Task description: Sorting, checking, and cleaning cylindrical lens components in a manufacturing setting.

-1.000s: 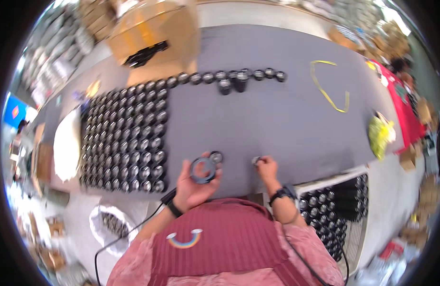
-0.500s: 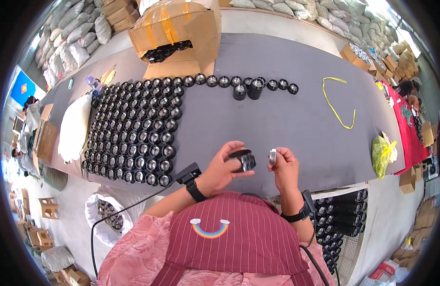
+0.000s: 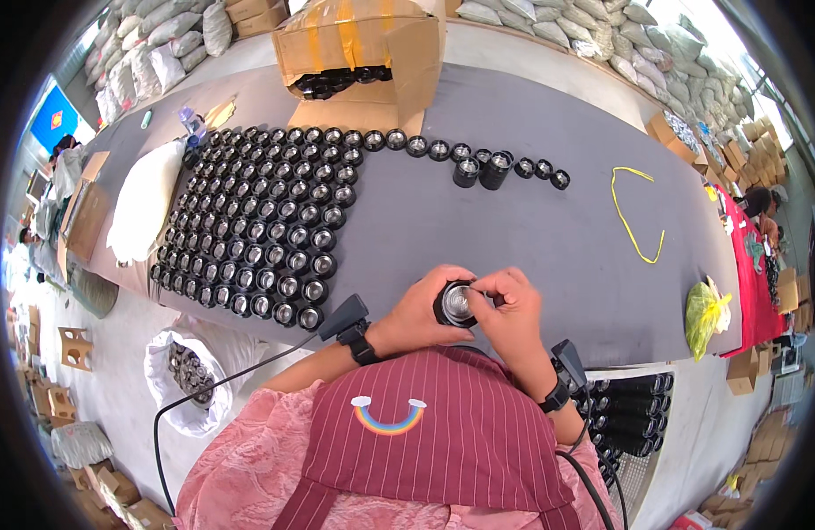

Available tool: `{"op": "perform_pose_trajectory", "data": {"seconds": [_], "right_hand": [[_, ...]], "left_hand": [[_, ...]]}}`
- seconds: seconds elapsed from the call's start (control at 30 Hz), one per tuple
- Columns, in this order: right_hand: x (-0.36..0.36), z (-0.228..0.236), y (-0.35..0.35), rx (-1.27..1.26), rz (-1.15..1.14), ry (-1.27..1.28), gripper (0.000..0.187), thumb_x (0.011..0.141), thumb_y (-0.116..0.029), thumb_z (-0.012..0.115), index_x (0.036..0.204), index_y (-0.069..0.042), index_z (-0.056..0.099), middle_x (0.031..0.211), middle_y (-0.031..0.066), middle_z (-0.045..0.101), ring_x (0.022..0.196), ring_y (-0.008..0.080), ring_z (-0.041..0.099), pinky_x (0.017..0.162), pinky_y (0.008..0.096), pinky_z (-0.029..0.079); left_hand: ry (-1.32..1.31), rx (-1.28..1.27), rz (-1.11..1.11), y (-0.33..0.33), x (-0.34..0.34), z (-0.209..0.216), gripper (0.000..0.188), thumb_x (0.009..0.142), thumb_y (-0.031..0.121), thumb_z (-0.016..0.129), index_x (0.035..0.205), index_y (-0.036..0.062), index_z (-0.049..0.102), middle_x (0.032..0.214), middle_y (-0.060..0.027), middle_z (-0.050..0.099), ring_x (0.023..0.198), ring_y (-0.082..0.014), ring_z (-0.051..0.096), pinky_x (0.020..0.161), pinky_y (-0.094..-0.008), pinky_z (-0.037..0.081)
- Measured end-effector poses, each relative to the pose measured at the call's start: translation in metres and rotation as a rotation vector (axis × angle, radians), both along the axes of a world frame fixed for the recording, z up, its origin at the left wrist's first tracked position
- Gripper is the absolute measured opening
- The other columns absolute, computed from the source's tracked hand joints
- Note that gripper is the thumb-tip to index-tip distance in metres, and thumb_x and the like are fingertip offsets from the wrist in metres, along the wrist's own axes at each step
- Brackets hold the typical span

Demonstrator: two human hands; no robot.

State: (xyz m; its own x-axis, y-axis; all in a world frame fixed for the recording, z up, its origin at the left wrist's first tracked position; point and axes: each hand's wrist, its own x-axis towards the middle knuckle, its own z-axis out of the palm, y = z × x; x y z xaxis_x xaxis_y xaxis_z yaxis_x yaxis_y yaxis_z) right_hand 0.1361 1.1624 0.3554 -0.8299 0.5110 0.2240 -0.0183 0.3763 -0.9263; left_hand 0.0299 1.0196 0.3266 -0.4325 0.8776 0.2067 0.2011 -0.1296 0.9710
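Note:
Close in front of my apron, my left hand (image 3: 414, 311) is wrapped round a black round ring-shaped part (image 3: 441, 313), tilted toward me. A shiny silver metal cup (image 3: 458, 303) sits in its opening. My right hand (image 3: 515, 320) is closed, its thumb and fingertips pinching the cup's right edge. Both hands are just above the near edge of the grey table (image 3: 407, 234). To the left stand many rows of black parts (image 3: 249, 228) with silver centres.
At the back, a cardboard box (image 3: 359, 41) holds more black parts. Beyond my hands stand short stacks (image 3: 494, 172) of them. A yellow strap (image 3: 621, 216) and yellow-green bag (image 3: 708, 320) lie right. A white sack of metal pieces (image 3: 187, 380) is below left; a crate (image 3: 633, 415), below right.
My right hand has moved left and brought the silver cup into the black part. My left hand has turned that part's opening upward. The whole view has shifted slightly.

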Motion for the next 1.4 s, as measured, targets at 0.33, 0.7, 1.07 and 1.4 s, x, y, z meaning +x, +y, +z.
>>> {"op": "perform_pose_trajectory", "data": {"seconds": [0.33,0.7,1.07,1.4], "right_hand": [[-0.003,-0.009,-0.017,-0.156,-0.032,-0.129,0.045,0.077,-0.009,0.073,0.117,0.000,0.055,0.102,0.0089,0.061,0.090,0.0165,0.061,0.073,0.0290,0.050],[-0.014,-0.020,-0.037,-0.501,0.071,-0.142,0.053,0.083,-0.004,0.068,0.131,0.001,0.046,0.118,0.0133,0.058,0.109,0.0191,0.057,0.092,0.0321,0.048],[-0.024,-0.036,-0.043,-0.584,0.045,-0.254,0.061,0.084,-0.003,0.068,0.139,0.000,0.041,0.125,0.0127,0.054,0.115,0.0200,0.054,0.093,0.0332,0.047],[-0.057,-0.056,-0.007,0.041,0.093,-0.128,0.067,0.072,-0.021,0.078,0.130,0.000,0.053,0.120,0.0175,0.060,0.111,0.0259,0.060,0.092,0.0362,0.049]], "left_hand": [[0.040,0.158,0.041,-0.010,-0.008,-0.008,0.077,0.064,0.012,0.087,0.130,0.0051,0.046,0.127,-0.0120,0.052,0.117,-0.0233,0.054,0.099,-0.0361,0.045],[0.424,0.305,0.024,-0.016,-0.018,-0.012,0.073,0.066,0.018,0.088,0.127,0.0049,0.049,0.125,-0.0177,0.054,0.117,-0.0349,0.054,0.098,-0.0426,0.046],[0.441,0.215,0.027,-0.020,-0.023,-0.017,0.067,0.068,0.019,0.084,0.123,0.0032,0.048,0.120,-0.0157,0.055,0.113,-0.0357,0.053,0.097,-0.0436,0.044],[0.416,0.141,0.173,0.009,-0.059,-0.050,0.076,0.072,0.016,0.078,0.136,0.0029,0.038,0.133,-0.0190,0.047,0.125,-0.0378,0.046,0.105,-0.0452,0.039]]}}
